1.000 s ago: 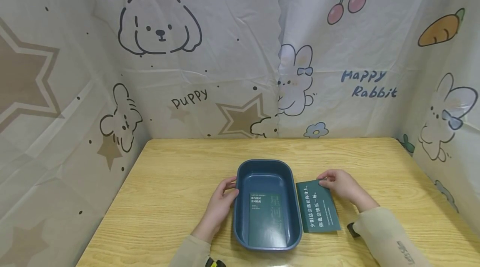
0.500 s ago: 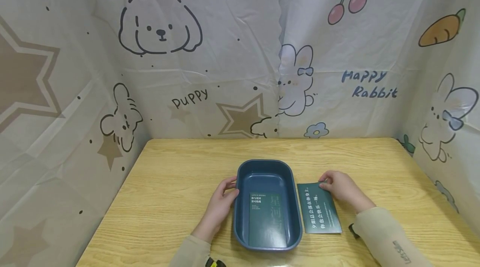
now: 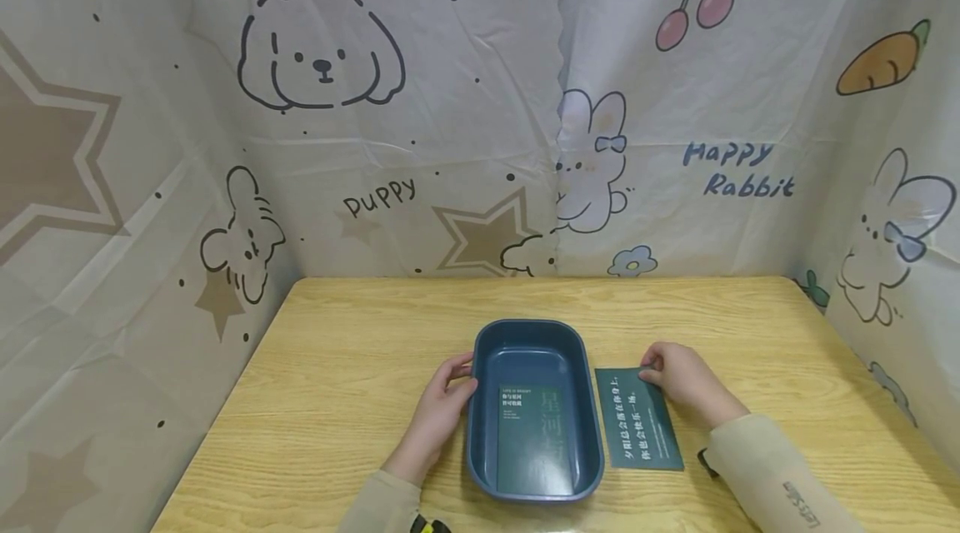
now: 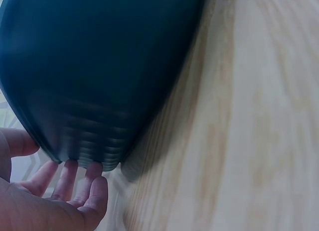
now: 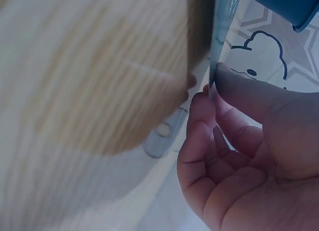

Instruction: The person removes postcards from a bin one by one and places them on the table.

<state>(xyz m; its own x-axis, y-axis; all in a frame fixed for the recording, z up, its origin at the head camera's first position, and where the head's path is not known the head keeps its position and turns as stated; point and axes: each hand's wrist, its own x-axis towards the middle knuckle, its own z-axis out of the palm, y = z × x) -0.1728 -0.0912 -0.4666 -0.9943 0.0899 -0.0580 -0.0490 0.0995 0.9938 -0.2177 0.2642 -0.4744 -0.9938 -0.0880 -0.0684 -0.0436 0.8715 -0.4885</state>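
A dark blue rectangular tray [image 3: 588, 400] stands on the table, and a dark green printed card [image 3: 536, 454] lies inside it. My left hand [image 3: 438, 408] touches the tray's left side, fingertips against the outer wall and thumb right at the rim; the left wrist view shows these fingers [image 4: 67, 178] fairly straight. Beside the tray's right side is a second green card [image 3: 637, 425] with white lettering. At its top right corner my right hand [image 3: 686, 379] pinches it between thumb and forefinger. In the right wrist view this card [image 5: 224, 27] appears edge-on, close over the table.
The wood-grain table [image 3: 360, 333] reaches back to a pale curtain [image 3: 420, 125] printed with cartoon animals, which also hangs along both sides. A dark band [image 3: 707, 461] shows at my right wrist, a black and yellow one [image 3: 429, 525] at my left.
The card in my right hand has shifted slightly right and towards me, and it appears flatter to the table. My right hand moved with it. The left hand and tray stay put.
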